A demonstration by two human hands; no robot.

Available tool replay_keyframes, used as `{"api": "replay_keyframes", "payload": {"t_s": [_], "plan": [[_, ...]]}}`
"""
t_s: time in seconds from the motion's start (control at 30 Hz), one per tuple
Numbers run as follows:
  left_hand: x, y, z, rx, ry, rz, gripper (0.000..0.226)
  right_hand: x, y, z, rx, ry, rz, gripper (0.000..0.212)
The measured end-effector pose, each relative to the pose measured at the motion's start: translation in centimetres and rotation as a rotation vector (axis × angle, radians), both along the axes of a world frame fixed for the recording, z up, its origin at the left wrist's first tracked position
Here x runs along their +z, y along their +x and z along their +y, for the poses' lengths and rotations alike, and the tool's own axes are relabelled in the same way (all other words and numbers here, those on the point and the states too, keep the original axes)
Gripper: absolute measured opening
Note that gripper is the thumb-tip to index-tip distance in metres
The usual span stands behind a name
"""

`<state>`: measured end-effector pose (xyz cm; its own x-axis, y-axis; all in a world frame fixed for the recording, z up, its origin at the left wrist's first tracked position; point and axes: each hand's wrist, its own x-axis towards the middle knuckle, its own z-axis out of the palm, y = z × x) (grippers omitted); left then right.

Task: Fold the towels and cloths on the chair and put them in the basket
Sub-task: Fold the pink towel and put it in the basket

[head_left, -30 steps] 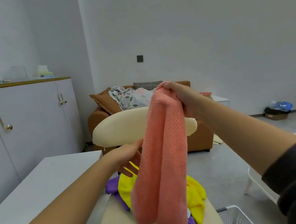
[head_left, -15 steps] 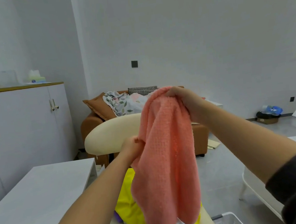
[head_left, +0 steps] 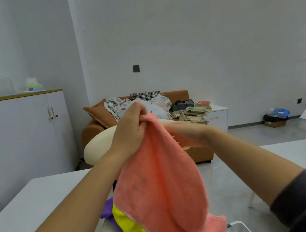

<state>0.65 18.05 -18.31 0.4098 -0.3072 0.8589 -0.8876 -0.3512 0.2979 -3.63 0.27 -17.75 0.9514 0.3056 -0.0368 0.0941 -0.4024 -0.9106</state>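
No readable text, label, brand, number or sign on anything in view

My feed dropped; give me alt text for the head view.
The left hand grips the top of a pink towel over the chair; the blurred right hand is at its upper edge. A yellow cloth and a purple cloth lie beneath, basket at lower right.

L hand (head_left: 129,129) now grips towel (head_left: 159,187) top.

A pink towel (head_left: 161,186) hung mid-frame over a yellow cloth (head_left: 129,226) and purple cloth (head_left: 107,209) on the cream chair (head_left: 98,146), with the basket (head_left: 238,231) at lower right.
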Motion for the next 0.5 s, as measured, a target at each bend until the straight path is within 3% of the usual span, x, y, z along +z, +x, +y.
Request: {"api": "replay_keyframes", "payload": {"t_s": [0.2, 0.37, 0.43, 0.5], "plan": [[-0.9, -0.3, 0.7, -0.042, 0.027, -0.096, 0.008, -0.9, 0.8, 1.3, 0.013, 0.222, 0.004, 0.053], [-2.0, 0.0, 1.3, -0.044, 0.087, -0.105, 0.011, -0.7, 0.7, 1.2, 0.038, 0.395, -0.073, 0.017], [-2.6, 0.1, 1.3, -0.034, 0.069, -0.033, 0.013, -0.8, 0.9, 1.2, 0.044, 0.394, -0.108, 0.027], [-3.1, 0.2, 1.2, -0.066, -0.02, 0.178, 0.023, -1.0, 1.2, 1.2, 0.032, 0.42, -0.098, 0.039]]}}
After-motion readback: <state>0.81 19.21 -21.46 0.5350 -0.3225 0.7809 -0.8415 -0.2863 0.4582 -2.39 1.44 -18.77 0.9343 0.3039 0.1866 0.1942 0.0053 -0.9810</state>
